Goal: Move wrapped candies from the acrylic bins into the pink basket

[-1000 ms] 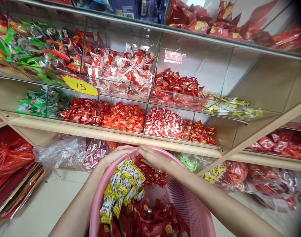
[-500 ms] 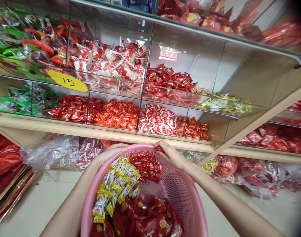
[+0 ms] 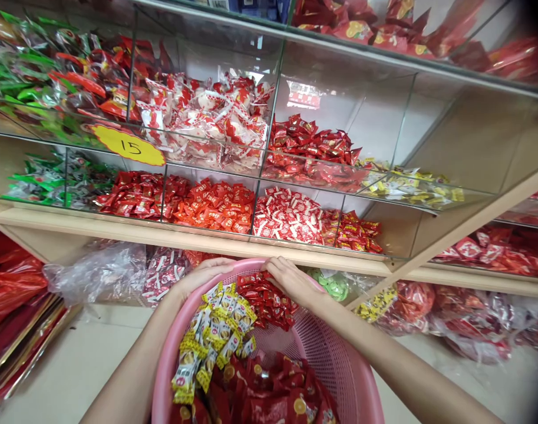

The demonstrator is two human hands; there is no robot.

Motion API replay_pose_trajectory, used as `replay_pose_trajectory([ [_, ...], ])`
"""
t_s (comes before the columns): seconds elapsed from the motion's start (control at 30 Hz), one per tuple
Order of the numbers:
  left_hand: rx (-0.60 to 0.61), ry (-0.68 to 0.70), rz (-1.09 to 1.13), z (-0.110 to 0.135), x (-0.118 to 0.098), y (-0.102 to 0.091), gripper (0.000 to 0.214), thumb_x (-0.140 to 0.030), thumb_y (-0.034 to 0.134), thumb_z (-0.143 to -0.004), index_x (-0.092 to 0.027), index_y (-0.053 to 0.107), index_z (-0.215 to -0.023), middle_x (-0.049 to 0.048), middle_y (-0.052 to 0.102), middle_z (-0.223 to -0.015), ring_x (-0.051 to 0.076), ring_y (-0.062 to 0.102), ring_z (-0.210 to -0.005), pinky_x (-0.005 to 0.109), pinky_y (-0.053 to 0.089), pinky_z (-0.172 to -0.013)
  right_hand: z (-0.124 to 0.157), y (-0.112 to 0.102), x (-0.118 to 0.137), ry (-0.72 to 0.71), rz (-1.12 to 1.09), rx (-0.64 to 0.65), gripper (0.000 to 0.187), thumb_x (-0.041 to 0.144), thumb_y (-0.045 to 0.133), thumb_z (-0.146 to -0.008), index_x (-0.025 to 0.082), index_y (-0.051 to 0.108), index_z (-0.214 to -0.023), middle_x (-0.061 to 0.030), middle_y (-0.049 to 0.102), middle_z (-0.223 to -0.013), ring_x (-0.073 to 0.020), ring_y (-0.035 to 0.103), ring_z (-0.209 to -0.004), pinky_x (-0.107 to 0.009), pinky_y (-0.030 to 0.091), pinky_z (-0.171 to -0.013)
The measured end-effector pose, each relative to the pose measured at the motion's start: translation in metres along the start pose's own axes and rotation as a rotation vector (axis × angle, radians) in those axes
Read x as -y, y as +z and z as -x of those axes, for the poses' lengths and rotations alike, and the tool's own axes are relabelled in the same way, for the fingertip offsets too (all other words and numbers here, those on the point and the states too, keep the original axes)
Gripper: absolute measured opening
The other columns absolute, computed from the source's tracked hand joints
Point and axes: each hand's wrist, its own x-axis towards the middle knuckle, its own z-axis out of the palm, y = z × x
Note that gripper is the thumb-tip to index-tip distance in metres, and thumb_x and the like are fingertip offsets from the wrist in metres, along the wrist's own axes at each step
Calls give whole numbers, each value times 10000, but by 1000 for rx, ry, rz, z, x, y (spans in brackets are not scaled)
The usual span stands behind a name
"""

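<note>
A pink plastic basket (image 3: 345, 359) with perforated walls is in front of me, tilted so its inside shows. My left hand (image 3: 203, 274) grips its upper left rim, fingers lying along the edge. At the top right of the rim is my right hand (image 3: 290, 281), its fingers bent together over small red-wrapped candies (image 3: 260, 297); whatever is under the fingertips is hidden. Yellow-and-white wrapped candies (image 3: 218, 330) fill the basket's left side. Larger dark red packets (image 3: 273, 388) with orange-slice pictures lie at the bottom.
Glass-fronted shelves hold orange-red packets (image 3: 213, 206), red-and-white candies (image 3: 289, 218) and several other sweets. A yellow price tag (image 3: 128, 145) reads 15. Below the wooden ledge (image 3: 118, 228) lie plastic bags (image 3: 103, 274) on the tiled floor (image 3: 114, 335). Red sheets (image 3: 25, 341) stand at left.
My right hand has shifted left along the rim, over the small red candies; the red packet seen under its fingers is now hidden. The view has moved slightly left.
</note>
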Motion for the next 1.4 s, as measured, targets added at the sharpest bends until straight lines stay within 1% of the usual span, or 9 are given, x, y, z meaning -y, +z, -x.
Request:
replay_pose_trajectory([
  [0.2,-62,15,-62,5,-7,3,376,-390,640,-634,-168,620,-937,28,654,-876,223,561,-913,290,412,-811,11,-15,-1,78,-207,-123,172,257,392,-868,196,449,-1019,-78,500,-993,-175,469,-922,-314,379,-809],
  [0.4,-83,12,-72,4,-6,2,372,-384,644,-623,-168,630,-926,33,645,-927,231,554,-927,290,423,-808,43,-28,-1,385,-378,-103,251,408,397,-847,228,461,-1009,-16,566,-823,-159,533,-729,-289,391,-688],
  [0.5,-27,53,-91,0,-3,0,378,-391,633,-633,-156,633,-930,46,647,-920,238,545,-952,294,417,-817,54,-24,7,570,-731,-63,305,489,411,-809,215,468,-931,31,500,-657,-106,442,-517,-232,353,-506],
  [0.63,-37,57,-99,0,-1,-1,342,-386,624,-648,-175,638,-917,30,655,-870,221,554,-926,285,409,-823,56,-17,18,791,-1375,12,331,514,424,-783,213,444,-919,52,443,-676,-38,286,-415,-170,190,-383],
  [0.77,-52,49,-102,1,-1,-1,353,-399,626,-645,-186,642,-926,24,651,-917,219,558,-917,276,418,-805,50,-16,21,836,-1573,6,298,453,416,-780,212,465,-949,52,427,-691,-33,292,-429,-166,223,-404],
  [0.83,-54,33,-106,0,0,-2,385,-410,625,-643,-194,634,-961,24,650,-929,219,563,-904,276,427,-787,49,-15,20,820,-1479,9,268,412,387,-788,213,459,-952,48,434,-699,-43,312,-436,-174,251,-413],
  [0.9,-48,35,-111,-1,1,-3,403,-411,619,-651,-194,624,-990,26,649,-931,221,561,-912,279,427,-794,49,-14,17,740,-1208,-3,232,373,387,-790,205,455,-934,32,469,-726,-65,365,-473,-198,310,-447],
  [1.07,-49,42,-136,-1,0,-2,378,-409,613,-661,-171,632,-954,41,640,-969,233,548,-950,285,414,-826,55,-6,10,341,-450,-34,190,299,429,-809,206,419,-975,-19,541,-820,-147,492,-708,-293,396,-683],
  [1.4,-39,27,-70,1,-2,1,385,-405,630,-639,-176,631,-949,43,638,-996,232,558,-935,279,414,-806,37,-2,13,209,2,105,132,272,487,-804,199,389,-854,-44,481,-881,-128,474,-607,-249,357,-500],
])
